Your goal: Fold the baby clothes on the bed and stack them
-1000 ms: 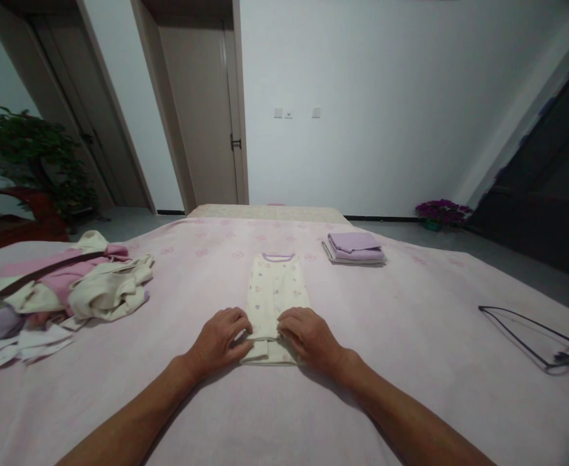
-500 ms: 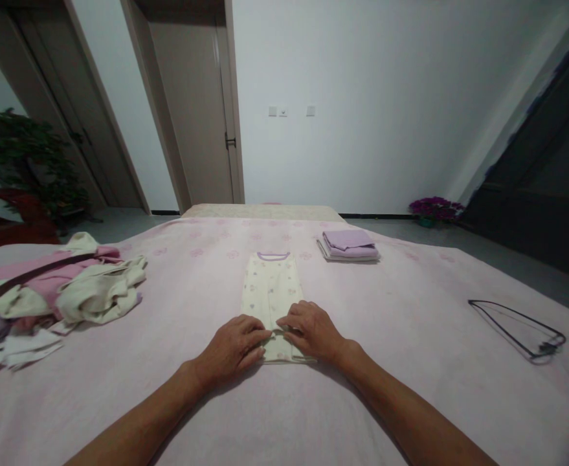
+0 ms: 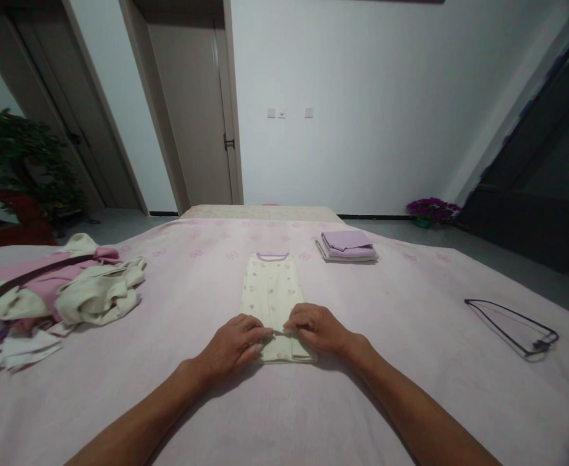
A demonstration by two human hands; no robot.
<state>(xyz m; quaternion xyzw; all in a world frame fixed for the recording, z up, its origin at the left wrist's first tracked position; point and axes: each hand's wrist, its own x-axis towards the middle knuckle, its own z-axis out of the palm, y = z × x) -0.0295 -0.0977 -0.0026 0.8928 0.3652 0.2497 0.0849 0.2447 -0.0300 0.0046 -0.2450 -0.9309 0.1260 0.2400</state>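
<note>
A small cream shirt (image 3: pixel 270 288) with a heart print and a lilac neckband lies on the pink bedspread, folded into a narrow strip. Its near end is turned up in a short fold. At the left of that fold, my left hand (image 3: pixel 238 340) pinches the cloth between thumb and fingers. Opposite it, my right hand (image 3: pixel 316 327) has its fingers curled and closed on the fold's right part. Only a small gap separates the two hands. Both hands cover the shirt's side edges near the fold.
A heap of loose clothes (image 3: pixel 85 291) with a dark strap across it lies at left. Beyond the shirt to the right sits a folded lilac stack (image 3: pixel 347 246). A black wire hanger-like frame (image 3: pixel 512 327) rests at the right on the pink bedspread (image 3: pixel 401 362).
My right hand has shifted slightly right along the fold, and its fingers are curled more tightly. The left hand has hardly moved.
</note>
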